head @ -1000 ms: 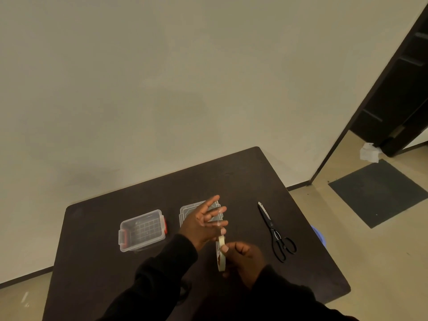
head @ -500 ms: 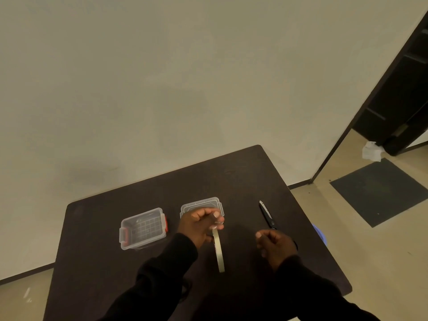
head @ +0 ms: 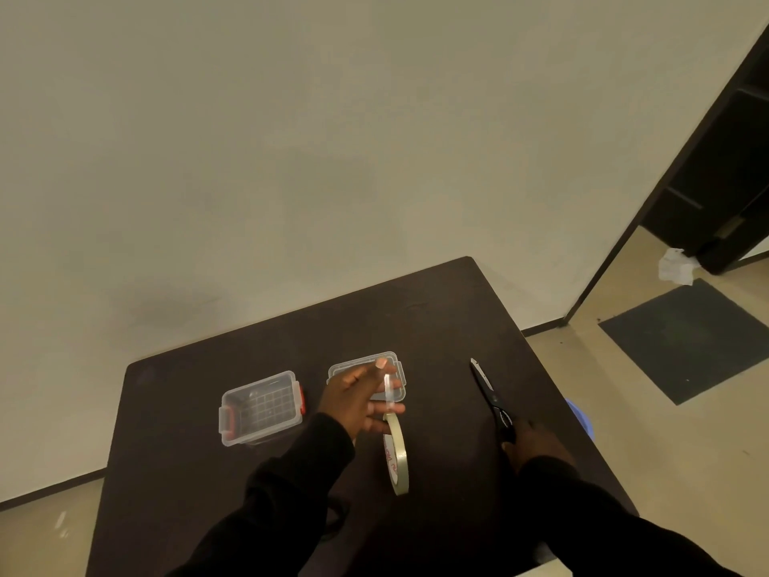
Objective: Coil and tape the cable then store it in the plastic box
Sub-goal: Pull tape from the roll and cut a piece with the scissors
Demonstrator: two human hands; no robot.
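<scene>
My left hand (head: 353, 406) is raised over the table with its fingers spread. A strip of clear tape runs across them down to the pale tape roll (head: 397, 456), which hangs on edge just below. My right hand (head: 537, 447) rests over the handles of the black scissors (head: 486, 387), which lie on the table to the right. The clear plastic box (head: 233, 435) with red latches stands open at the left, and nothing shows inside it. Its lid (head: 395, 366) lies behind my left hand. A dark loop, perhaps the cable (head: 335, 516), peeks out under my left sleeve.
Everything sits on a dark square table (head: 416, 310) set against a pale wall. To the right the floor drops away, with a dark mat (head: 686, 339), a doorway and a blue object (head: 580, 418) beside the table edge.
My right hand let go of the tape roll and moved right onto the scissors' handles. My left hand kept the tape end, and the roll now hangs from it.
</scene>
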